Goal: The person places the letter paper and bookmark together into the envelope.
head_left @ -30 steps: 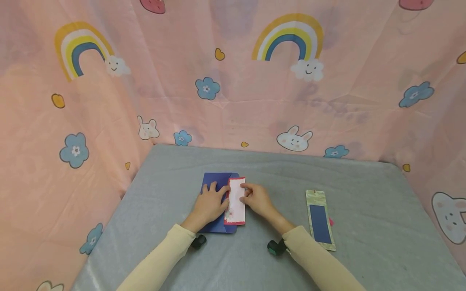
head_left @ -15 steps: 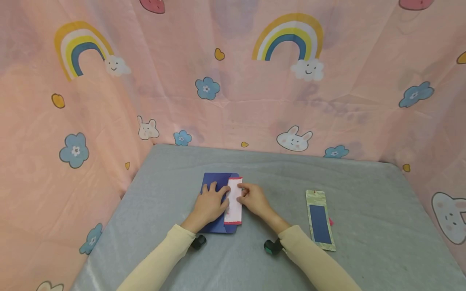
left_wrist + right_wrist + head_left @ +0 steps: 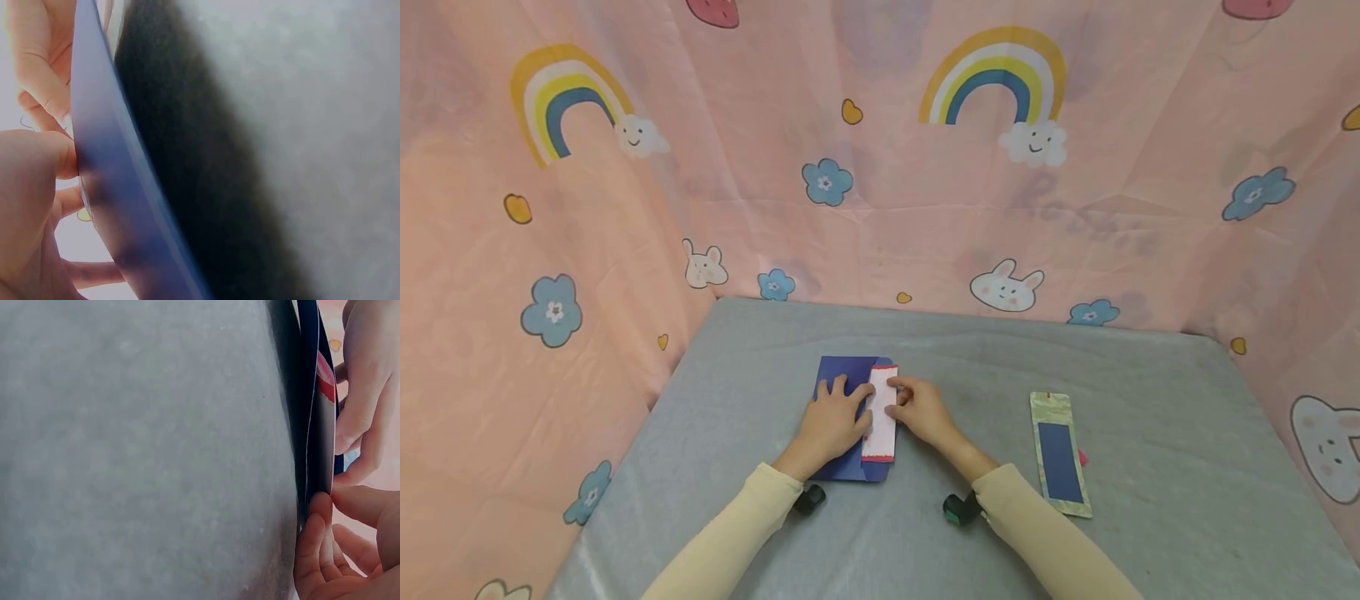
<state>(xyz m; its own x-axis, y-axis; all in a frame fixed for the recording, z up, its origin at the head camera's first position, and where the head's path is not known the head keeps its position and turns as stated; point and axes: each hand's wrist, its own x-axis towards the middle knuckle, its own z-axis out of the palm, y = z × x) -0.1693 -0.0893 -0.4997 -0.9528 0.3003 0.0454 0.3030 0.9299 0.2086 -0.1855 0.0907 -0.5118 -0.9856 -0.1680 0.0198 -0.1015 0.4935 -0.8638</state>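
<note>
Two hands work side by side over one blue folder (image 3: pixel 847 368) and one white card (image 3: pixel 881 433) with red ends. The left hand (image 3: pixel 831 421) has its fingers spread, pressing the folder beneath it and gripping nothing. The right hand (image 3: pixel 927 408) pinches the card's near long edge between thumb and fingers. The card lies between the two hands, along the folder's edge nearest the right hand; whether its other long edge is tucked into the folder cannot be told.

To the right of the right hand, well apart from it, lies one green-bordered strip (image 3: pixel 1051 408) with one dark blue panel (image 3: pixel 1061 462), and one small pink bit (image 3: pixel 1083 457) shows at its far side. Two pale sleeves (image 3: pixel 726 529) end at the wrists, and two black devices (image 3: pixel 810 499) show there, one per wrist. All rest over one grey cloth (image 3: pixel 1180 467). Beyond the hands hangs pink fabric (image 3: pixel 760 108) printed with two rainbows (image 3: pixel 992 62).
</note>
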